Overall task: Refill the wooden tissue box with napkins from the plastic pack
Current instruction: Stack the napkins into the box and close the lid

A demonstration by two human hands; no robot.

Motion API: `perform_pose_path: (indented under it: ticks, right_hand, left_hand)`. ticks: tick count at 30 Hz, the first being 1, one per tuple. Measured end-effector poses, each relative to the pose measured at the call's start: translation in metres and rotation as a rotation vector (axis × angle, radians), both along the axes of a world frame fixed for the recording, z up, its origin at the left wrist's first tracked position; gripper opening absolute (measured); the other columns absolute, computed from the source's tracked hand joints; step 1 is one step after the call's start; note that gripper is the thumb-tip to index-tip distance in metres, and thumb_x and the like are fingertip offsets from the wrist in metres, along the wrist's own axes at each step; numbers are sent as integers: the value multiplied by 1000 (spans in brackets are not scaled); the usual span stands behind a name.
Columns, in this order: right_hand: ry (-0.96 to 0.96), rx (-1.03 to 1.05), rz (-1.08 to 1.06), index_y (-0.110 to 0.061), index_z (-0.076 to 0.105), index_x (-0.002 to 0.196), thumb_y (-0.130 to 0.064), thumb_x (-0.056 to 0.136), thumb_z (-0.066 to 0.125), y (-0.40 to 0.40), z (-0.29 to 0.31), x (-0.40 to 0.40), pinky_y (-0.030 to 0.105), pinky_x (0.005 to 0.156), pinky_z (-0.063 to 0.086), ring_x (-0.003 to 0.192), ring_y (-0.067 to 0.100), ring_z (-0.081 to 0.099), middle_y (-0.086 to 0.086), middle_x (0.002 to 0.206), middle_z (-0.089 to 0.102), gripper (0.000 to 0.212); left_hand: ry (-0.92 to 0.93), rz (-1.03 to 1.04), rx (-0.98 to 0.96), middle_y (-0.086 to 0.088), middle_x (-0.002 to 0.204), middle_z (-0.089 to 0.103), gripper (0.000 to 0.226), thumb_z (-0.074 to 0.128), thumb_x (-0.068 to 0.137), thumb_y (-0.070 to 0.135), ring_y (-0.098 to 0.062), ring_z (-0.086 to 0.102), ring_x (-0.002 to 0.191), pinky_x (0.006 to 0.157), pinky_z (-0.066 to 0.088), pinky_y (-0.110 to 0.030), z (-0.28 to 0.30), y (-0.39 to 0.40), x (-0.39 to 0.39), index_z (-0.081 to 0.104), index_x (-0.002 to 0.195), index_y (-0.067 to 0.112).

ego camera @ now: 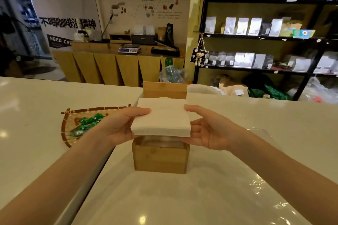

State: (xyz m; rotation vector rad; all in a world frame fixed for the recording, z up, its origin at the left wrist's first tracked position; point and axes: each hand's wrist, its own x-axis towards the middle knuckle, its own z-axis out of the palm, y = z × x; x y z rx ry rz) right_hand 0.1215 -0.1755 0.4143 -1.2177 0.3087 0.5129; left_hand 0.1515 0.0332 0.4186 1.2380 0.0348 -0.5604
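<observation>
A thick stack of white napkins point(161, 118) hovers flat just above the open wooden tissue box point(160, 159) in the middle of the counter. My left hand point(118, 126) grips the stack's left edge, and my right hand point(206, 129) holds its right edge from below and the side. The box's wooden lid point(164, 90) stands upright behind the stack. Something clear and shiny shows inside the box. A clear plastic pack point(256, 184) lies spread on the counter under and to the right of the box.
A woven bamboo tray point(69, 128) with several green packets lies on the counter to the left. The white counter point(36, 107) has a step edge running diagonally below my left forearm. Shelves with bags stand far behind.
</observation>
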Motion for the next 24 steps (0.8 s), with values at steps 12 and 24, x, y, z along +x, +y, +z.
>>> perform_pose_path:
  ticks: [12,24]
  right_hand:
    - [-230,-272,29,-14,59,105,-20,85,62,2,-1,11,28,61,60,87,18,67,7,98,68,21]
    - [-251,-559,10,-10,55,115,-23,85,62,6,2,22,32,58,60,82,23,70,12,99,69,34]
  left_hand:
    - [49,-42,82,-11,93,71,18,57,84,7,-26,68,87,60,59,-36,-7,-2,11,55,99,16]
    - [-194,76,564,0,87,65,33,55,88,18,-14,65,78,60,56,-29,1,5,17,54,120,9]
